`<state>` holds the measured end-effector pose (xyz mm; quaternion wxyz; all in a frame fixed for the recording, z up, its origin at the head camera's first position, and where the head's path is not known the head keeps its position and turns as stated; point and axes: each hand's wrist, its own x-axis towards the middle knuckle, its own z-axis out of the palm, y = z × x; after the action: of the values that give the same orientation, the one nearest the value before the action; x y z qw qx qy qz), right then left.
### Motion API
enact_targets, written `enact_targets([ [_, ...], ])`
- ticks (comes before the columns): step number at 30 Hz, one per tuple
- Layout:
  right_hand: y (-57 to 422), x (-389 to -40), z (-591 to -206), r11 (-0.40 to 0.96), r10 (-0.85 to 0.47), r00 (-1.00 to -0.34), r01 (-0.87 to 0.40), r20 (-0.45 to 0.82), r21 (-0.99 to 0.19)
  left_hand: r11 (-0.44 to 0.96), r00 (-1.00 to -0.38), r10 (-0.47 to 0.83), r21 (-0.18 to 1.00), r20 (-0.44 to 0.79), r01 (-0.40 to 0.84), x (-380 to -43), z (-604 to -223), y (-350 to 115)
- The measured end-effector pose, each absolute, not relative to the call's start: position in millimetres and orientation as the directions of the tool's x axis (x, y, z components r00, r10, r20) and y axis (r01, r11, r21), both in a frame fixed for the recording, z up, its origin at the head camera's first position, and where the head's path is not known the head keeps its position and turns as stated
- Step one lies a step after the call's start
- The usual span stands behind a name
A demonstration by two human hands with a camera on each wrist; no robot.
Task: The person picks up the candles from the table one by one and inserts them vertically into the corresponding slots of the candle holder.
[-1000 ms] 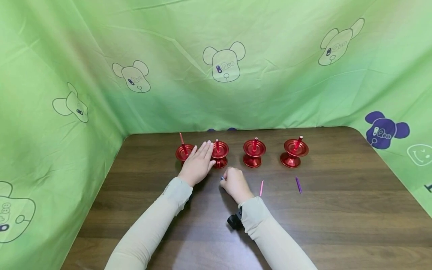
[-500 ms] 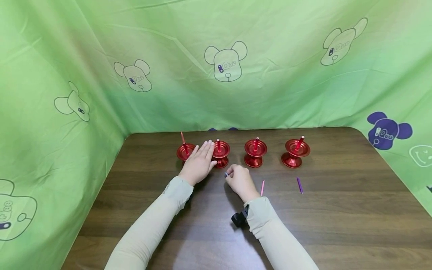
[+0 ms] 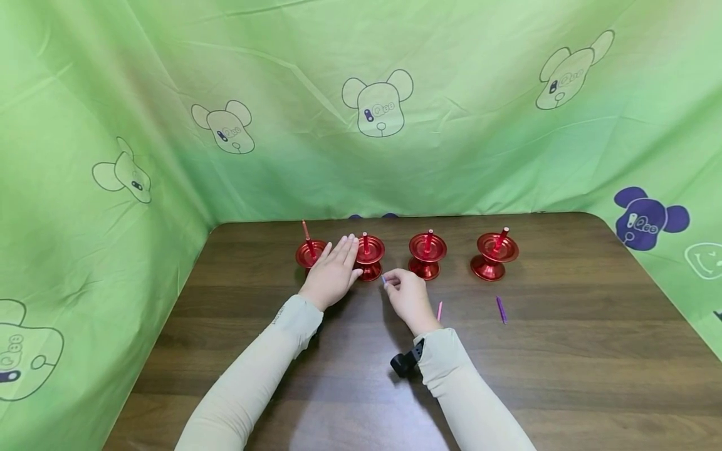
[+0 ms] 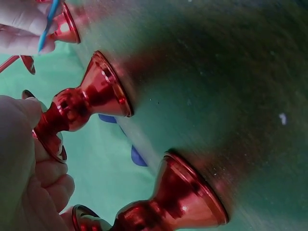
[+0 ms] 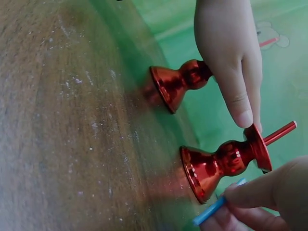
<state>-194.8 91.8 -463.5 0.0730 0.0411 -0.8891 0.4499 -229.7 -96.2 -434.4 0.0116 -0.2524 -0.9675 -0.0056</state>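
Note:
Several red metal candle holders stand in a row near the table's back edge. My left hand (image 3: 329, 275) reaches over the gap between the leftmost holder (image 3: 304, 254) and the second holder (image 3: 370, 250), its fingers straight. Its thumb and fingers touch the second holder's dish rim (image 5: 258, 147). In the leftmost holder's tube stands a thin red candle (image 3: 306, 229). My right hand (image 3: 407, 297) pinches a thin blue candle (image 5: 211, 210) between thumb and fingers, low and just right of the second holder's base. The blue candle is tilted and mostly hidden in the head view.
A pink candle (image 3: 440, 311) and a purple candle (image 3: 501, 310) lie on the wooden table (image 3: 564, 376). Two more red holders, the third (image 3: 427, 249) and the rightmost (image 3: 493, 250), stand to the right. Green printed cloth (image 3: 451, 156) hangs behind.
My right hand has moved slightly right and away from me, towards the second holder's base. Its fingers have shifted, and the blue candle shows at the fingertips. The left hand stays in place.

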Motion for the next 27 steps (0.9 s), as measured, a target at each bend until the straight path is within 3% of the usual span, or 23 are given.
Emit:
enact_targets([
  [8,94.8,-197.3,-461.1,0.474,0.038,-0.988,-0.111,0.147,-0.873,0.874,-0.874,0.485,0.017,0.025,0.485,-230.2,-434.7,-96.7],
  [19,97.6,-202.5,-455.0,0.212,0.042,-0.998,-0.043,0.053,-0.976,0.871,-0.871,0.490,-0.008,0.024,0.490,-230.3,-434.3,-96.7],
  [27,99.8,-206.1,-446.5,0.161,0.016,-0.997,-0.068,0.071,-0.985,0.868,-0.867,0.497,-0.008,0.038,0.497,-232.3,-436.1,-96.9],
])
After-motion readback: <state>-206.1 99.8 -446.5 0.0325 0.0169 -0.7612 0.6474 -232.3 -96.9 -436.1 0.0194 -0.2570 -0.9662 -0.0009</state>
